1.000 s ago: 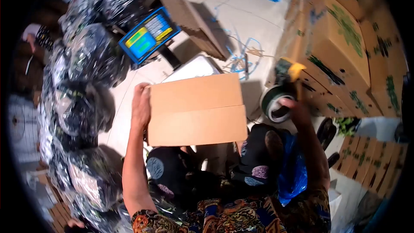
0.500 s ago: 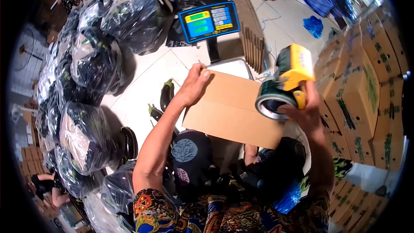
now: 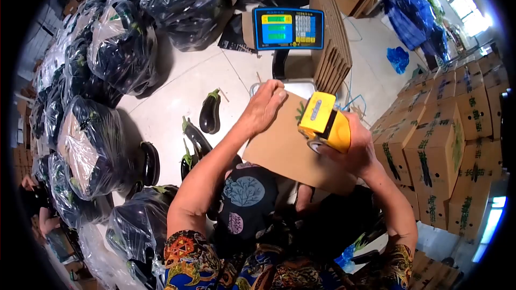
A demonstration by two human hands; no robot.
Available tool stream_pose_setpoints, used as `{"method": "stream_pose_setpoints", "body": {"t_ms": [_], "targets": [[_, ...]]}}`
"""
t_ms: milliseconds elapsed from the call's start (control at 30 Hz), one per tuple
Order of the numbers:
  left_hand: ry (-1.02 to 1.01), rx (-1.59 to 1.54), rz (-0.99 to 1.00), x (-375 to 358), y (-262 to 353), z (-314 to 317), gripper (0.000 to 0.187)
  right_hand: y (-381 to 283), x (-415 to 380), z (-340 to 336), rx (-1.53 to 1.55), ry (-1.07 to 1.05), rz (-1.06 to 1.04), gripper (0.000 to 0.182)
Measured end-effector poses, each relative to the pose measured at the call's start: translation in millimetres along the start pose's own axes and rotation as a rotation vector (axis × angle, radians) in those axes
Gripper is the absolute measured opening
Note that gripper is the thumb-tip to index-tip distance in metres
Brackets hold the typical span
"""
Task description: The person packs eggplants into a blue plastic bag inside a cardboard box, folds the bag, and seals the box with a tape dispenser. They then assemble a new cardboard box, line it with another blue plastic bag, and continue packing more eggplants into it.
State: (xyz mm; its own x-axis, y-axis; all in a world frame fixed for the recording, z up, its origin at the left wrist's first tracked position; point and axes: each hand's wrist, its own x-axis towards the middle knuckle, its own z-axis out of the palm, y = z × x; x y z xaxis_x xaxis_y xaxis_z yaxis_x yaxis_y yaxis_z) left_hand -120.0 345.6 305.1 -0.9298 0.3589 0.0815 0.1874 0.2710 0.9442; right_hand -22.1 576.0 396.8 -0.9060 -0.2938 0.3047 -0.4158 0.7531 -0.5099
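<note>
Cardboard box (image 3: 285, 153) lies bottom-up across the person's knees, in the lower centre of the view, its plain brown face turned toward the camera. Left hand (image 3: 266, 104) rests on the far upper edge of the box, fingers curled over that edge and closed on it, thumb side toward the scale. Right hand (image 3: 355, 153) is wrapped fully around the handle of a yellow tape dispenser (image 3: 324, 123); the dispenser's front end presses against the box face, near the right half of the panel. Both hands are therefore on the box: the left at the top edge, the right just below and to the right of it, with the dispenser between them.

Behind the box stands a platform scale (image 3: 288, 28) with a blue display head. Flat cardboard sheets (image 3: 333, 56) lean upright beside it. Loose eggplants (image 3: 209, 113) lie on the floor left of the box. Clear bags of eggplants (image 3: 121, 48) are piled along the left side. Printed cartons (image 3: 446, 145) are stacked at the right.
</note>
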Motion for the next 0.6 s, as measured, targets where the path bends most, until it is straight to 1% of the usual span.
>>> {"method": "stream_pose_setpoints", "body": {"t_ms": [67,100,200,233,267,333,367,467,500,600], "targets": [[0.054,-0.013,0.030,-3,-1,2,0.036,-3,0,-3,0.011,-0.006,-0.041,0.063],[0.151,0.056,0.090,-4,-5,5,0.034,-5,-1,-4,-0.032,-0.006,-0.046,0.063],[0.410,0.155,0.287,-14,6,2,0.033,-8,-5,-6,-0.029,-0.023,-0.002,0.067],[0.433,0.141,0.338,-18,11,-1,0.033,-9,-4,-7,-0.041,-0.042,-0.014,0.067],[0.385,0.125,0.324,-26,22,-4,0.035,-10,-3,-9,-0.052,-0.058,-0.024,0.068],[0.260,-0.149,0.235,-37,40,-1,0.038,-10,0,-8,-0.055,-0.082,-0.024,0.069],[0.092,-0.507,0.095,-42,51,-1,0.040,-8,0,-7,-0.047,-0.090,-0.012,0.069],[-0.217,-0.578,-0.122,-43,53,1,0.035,-10,3,-4,-0.021,-0.104,-0.017,0.070],[-0.218,-0.712,-0.195,-45,54,3,0.029,-11,5,-4,-0.012,-0.105,-0.024,0.070],[-0.254,-0.851,-0.274,-41,48,4,0.027,-15,8,-6,-0.034,-0.139,-0.026,0.071]]}}
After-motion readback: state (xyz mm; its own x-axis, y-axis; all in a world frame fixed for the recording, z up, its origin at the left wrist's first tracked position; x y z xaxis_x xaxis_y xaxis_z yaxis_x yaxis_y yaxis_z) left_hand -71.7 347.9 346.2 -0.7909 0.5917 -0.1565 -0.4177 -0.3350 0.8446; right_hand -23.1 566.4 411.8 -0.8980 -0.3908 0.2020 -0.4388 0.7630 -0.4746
